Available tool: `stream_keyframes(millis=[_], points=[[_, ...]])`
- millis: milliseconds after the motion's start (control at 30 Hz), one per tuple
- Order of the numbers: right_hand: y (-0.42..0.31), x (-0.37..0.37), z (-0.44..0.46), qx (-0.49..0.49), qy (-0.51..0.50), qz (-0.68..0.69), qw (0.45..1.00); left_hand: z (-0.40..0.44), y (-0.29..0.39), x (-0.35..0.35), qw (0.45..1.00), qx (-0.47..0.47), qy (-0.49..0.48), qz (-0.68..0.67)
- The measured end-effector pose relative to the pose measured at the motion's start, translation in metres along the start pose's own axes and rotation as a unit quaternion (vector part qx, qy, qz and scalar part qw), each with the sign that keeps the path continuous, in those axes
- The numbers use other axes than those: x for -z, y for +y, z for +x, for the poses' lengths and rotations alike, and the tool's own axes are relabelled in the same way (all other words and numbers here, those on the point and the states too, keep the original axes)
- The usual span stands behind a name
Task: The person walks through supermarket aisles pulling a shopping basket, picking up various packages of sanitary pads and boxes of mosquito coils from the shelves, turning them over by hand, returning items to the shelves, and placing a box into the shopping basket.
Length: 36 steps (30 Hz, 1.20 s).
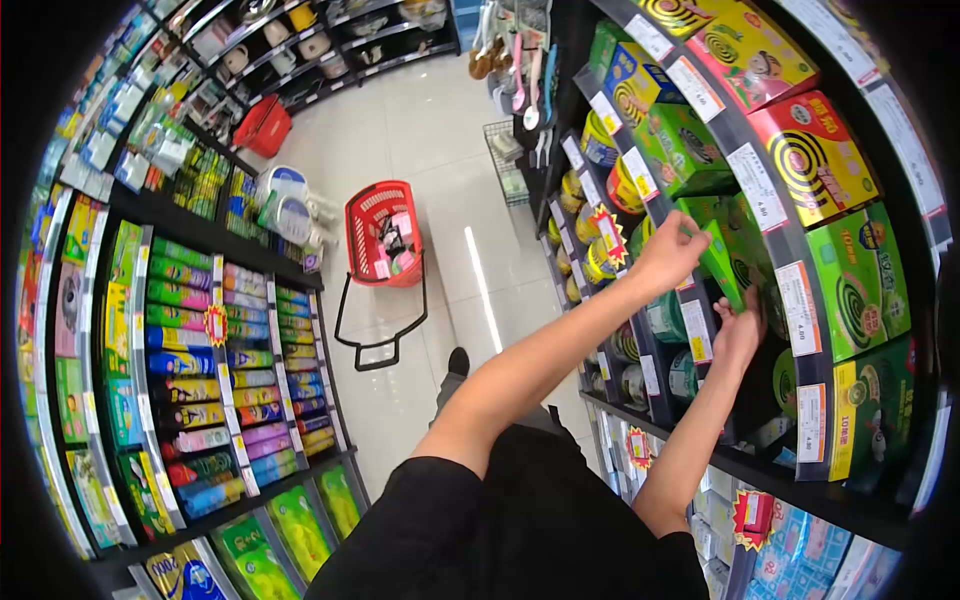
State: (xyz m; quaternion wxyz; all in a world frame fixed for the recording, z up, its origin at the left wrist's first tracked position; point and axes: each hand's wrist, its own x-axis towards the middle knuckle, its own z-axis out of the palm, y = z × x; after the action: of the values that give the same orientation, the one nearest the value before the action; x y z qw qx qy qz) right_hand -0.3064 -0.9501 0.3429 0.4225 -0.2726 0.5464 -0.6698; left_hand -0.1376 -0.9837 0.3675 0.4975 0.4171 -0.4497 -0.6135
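Note:
On the right-hand shelf, a green box stands tilted at the front of its row, between my two hands. My left hand is at the box's upper left edge, its fingers bent and pinched together; whether they grip the box is hard to tell. Lower down, my right hand holds the bottom end of the same box, with part of the fingers hidden behind it. Another green box with a coil picture sits just above, and yellow and red boxes stand on the neighbouring shelf to the right.
A red basket with small pink items stands on the tiled floor, its black handle lowered. Another red basket is farther back. Spray cans fill the left shelf. Price tags line the right shelf's edges.

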Motion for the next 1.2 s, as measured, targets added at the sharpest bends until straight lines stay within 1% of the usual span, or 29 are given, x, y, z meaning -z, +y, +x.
stream_keyframes(millis=[33, 67, 133, 200, 233, 267, 333, 367, 433, 467, 500, 567, 600, 700, 767, 800, 833, 867, 900, 967, 1033, 1067, 1100, 1133, 1167, 1200], points=[[-0.003, 0.001, -0.012, 0.007, -0.013, 0.0, 1.0, -0.012, 0.003, 0.011, 0.997, 0.006, -0.031, -0.065], [-0.005, 0.001, -0.024, 0.0, -0.016, 0.02, 1.0, -0.022, 0.002, 0.025, 0.996, 0.017, -0.042, -0.083], [-0.009, -0.004, -0.055, 0.001, -0.018, 0.048, 0.999, -0.051, 0.003, 0.062, 0.992, 0.057, -0.024, -0.111], [-0.009, -0.01, -0.094, 0.028, -0.068, 0.047, 0.996, -0.083, -0.022, 0.109, 0.994, 0.07, 0.018, -0.088], [-0.007, -0.011, -0.107, 0.024, -0.068, 0.043, 0.996, -0.104, -0.029, 0.134, 0.993, 0.088, 0.039, -0.061], [-0.004, -0.008, -0.123, 0.017, -0.083, 0.038, 0.996, -0.132, -0.033, 0.158, 0.993, 0.085, 0.061, -0.047], [0.007, 0.005, -0.153, 0.005, -0.105, 0.033, 0.994, -0.183, -0.045, 0.204, 0.984, 0.131, 0.109, -0.054], [0.011, 0.008, -0.168, -0.012, -0.085, 0.022, 0.996, -0.208, -0.047, 0.226, 0.978, 0.155, 0.128, -0.047], [0.021, 0.015, -0.198, -0.025, -0.111, 0.021, 0.993, -0.258, -0.053, 0.271, 0.966, 0.165, 0.188, -0.062], [0.025, 0.014, -0.213, -0.032, -0.098, 0.023, 0.994, -0.281, -0.056, 0.29, 0.964, 0.153, 0.206, -0.067], [0.029, 0.01, -0.227, -0.032, -0.089, 0.021, 0.995, -0.302, -0.058, 0.309, 0.955, 0.164, 0.236, -0.078], [0.036, 0.002, -0.258, -0.061, -0.065, 0.036, 0.995, -0.339, -0.065, 0.343, 0.945, 0.165, 0.264, -0.098], [0.043, 0.0, -0.27, -0.053, -0.081, 0.026, 0.995, -0.352, -0.062, 0.353, 0.945, 0.173, 0.257, -0.102], [0.06, -0.02, -0.306, -0.079, -0.102, 0.011, 0.992, -0.384, -0.052, 0.372, 0.941, 0.168, 0.27, -0.114], [0.07, -0.039, -0.333, -0.1, -0.167, -0.029, 0.98, -0.395, -0.049, 0.373, 0.957, 0.156, 0.222, -0.104], [0.076, -0.049, -0.346, -0.119, -0.185, -0.033, 0.975, -0.399, -0.048, 0.369, 0.96, 0.162, 0.193, -0.122], [0.083, -0.057, -0.358, -0.139, -0.223, -0.039, 0.964, -0.401, -0.049, 0.362, 0.96, 0.166, 0.189, -0.124], [0.092, -0.063, -0.371, -0.149, -0.248, -0.071, 0.955, -0.402, -0.051, 0.353, 0.967, 0.171, 0.148, -0.119], [0.102, -0.07, -0.386, -0.169, -0.262, -0.07, 0.947, -0.405, -0.053, 0.345, 0.972, 0.176, 0.108, -0.115], [0.118, -0.078, -0.409, -0.193, -0.31, -0.078, 0.928, -0.406, -0.052, 0.334, 0.967, 0.195, 0.093, -0.133], [0.126, -0.083, -0.424, -0.238, -0.359, -0.087, 0.898, -0.411, -0.053, 0.33, 0.962, 0.216, 0.078, -0.149], [0.125, -0.086, -0.429, -0.262, -0.352, -0.081, 0.895, -0.414, -0.054, 0.33, 0.97, 0.195, 0.089, -0.112], [0.129, -0.086, -0.428, -0.261, -0.351, -0.079, 0.896, -0.414, -0.055, 0.33, 0.978, 0.169, 0.099, -0.077], [0.135, -0.085, -0.427, -0.229, -0.374, -0.079, 0.895, -0.416, -0.055, 0.333, 0.977, 0.154, 0.098, -0.11], [0.139, -0.084, -0.426, -0.198, -0.395, -0.078, 0.894, -0.417, -0.054, 0.334, 0.977, 0.156, 0.095, -0.107], [0.136, -0.088, -0.425, -0.216, -0.373, -0.07, 0.9, -0.418, -0.053, 0.334, 0.98, 0.142, 0.098, -0.094]])
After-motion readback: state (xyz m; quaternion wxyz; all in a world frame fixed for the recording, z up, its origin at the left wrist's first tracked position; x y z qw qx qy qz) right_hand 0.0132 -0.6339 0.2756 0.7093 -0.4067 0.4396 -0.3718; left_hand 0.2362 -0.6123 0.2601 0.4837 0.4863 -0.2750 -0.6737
